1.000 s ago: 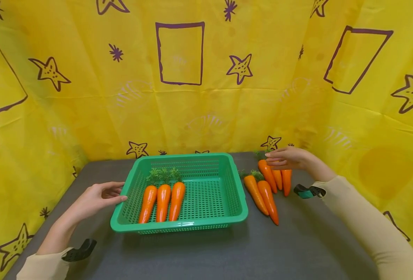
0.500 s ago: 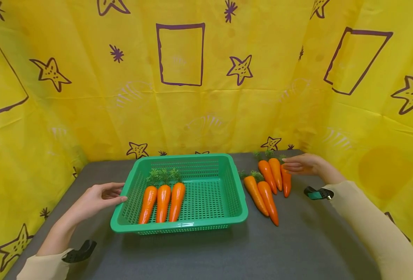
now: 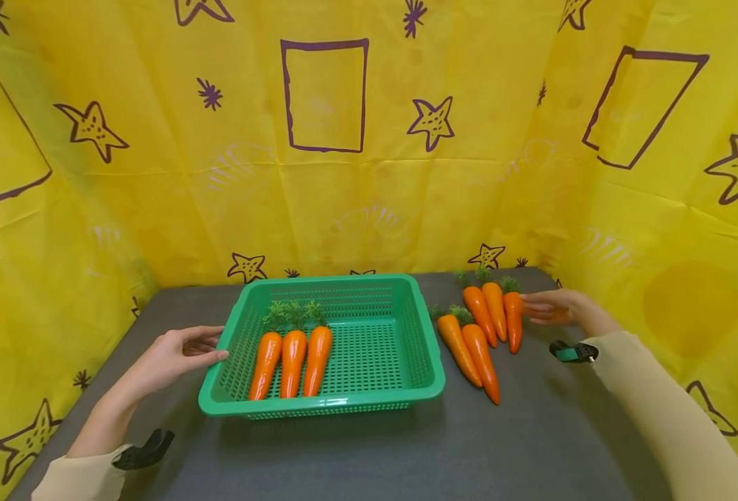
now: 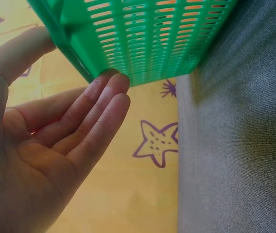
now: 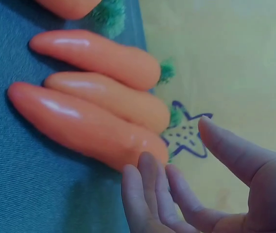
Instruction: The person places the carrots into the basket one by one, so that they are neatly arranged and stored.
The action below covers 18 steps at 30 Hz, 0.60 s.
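My left hand (image 3: 171,362) rests against the left side of a green plastic basket (image 3: 318,401), its thumb at the rim. In the left wrist view, fairly straight fingers (image 4: 104,114) touch the basket's outer wall (image 4: 143,43). Three orange carrots (image 3: 291,362) with green tops lie side by side in the basket's left half. To its right are more carrots on the table. Beside the rightmost carrot (image 3: 514,321) is my right hand (image 3: 553,307), with its fingers right at that carrot's thick end. The right wrist view shows the thumb (image 5: 235,150) spread away from the fingers.
Two carrots (image 3: 480,362) lie close to the basket's right wall, and two others (image 3: 495,309) lie further back, left of the rightmost one. A yellow patterned curtain (image 3: 375,209) encloses the dark table (image 3: 343,459) at the back and sides.
My right hand has moved right and down, from above the rear carrots to the outer side of the rightmost one. My left hand, the basket and the carrots have stayed in place.
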Tool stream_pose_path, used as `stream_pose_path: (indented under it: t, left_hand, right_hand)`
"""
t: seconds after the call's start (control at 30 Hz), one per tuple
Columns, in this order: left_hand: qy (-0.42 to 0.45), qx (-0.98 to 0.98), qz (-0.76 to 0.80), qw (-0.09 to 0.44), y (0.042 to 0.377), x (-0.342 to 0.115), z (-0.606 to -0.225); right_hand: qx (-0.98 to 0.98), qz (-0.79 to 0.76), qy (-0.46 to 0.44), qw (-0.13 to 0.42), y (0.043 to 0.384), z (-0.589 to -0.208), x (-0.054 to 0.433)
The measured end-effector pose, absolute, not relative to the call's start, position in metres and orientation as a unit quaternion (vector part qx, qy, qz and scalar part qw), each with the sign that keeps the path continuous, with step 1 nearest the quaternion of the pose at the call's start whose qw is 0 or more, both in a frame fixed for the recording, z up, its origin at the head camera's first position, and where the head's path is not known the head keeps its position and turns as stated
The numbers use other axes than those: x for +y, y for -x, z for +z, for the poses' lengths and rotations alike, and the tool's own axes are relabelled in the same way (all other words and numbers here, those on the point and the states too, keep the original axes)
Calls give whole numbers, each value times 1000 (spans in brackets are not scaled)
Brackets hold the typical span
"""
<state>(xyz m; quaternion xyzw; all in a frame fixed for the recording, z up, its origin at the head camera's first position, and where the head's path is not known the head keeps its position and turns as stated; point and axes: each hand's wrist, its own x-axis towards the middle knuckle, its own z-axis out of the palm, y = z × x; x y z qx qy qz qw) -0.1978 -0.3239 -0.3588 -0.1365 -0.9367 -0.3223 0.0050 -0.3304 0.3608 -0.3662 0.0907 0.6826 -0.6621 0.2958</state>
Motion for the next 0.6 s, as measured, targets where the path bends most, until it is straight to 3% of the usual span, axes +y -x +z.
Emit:
stream_pose_path:
  t: [0.6]
  left_hand:
    - [136,-935,-327,7,197,-324,-359]
  right_hand:
    - [710,-632,-162,266,334,-389,353]
